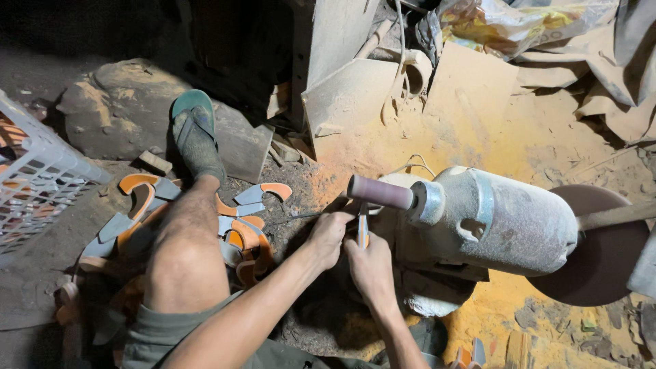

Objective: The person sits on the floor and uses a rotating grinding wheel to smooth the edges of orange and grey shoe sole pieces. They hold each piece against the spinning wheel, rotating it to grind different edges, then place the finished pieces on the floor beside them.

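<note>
Both hands, left hand (328, 236) and right hand (371, 266), are clamped on orange curved piece (363, 229), pressed under sanding drum (380, 193) just above the fingers.

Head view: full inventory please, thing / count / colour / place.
Curved piece: one, orange and grey, held in both hands under the drum.
Sanding drum: one, brownish-purple, on the motor's left shaft end.
Motor: one, dust-coated grey, right of centre.
Sanding disc: one, brown, far right.
Loose curved pieces: a pile, orange and grey, on the floor beside the leg.
Crate: one, white, left edge.
Sandal: one, teal, on the foot.
Sawdust: orange, over the floor.
Left hand: gripping the piece.
Right hand: gripping the piece.
</note>
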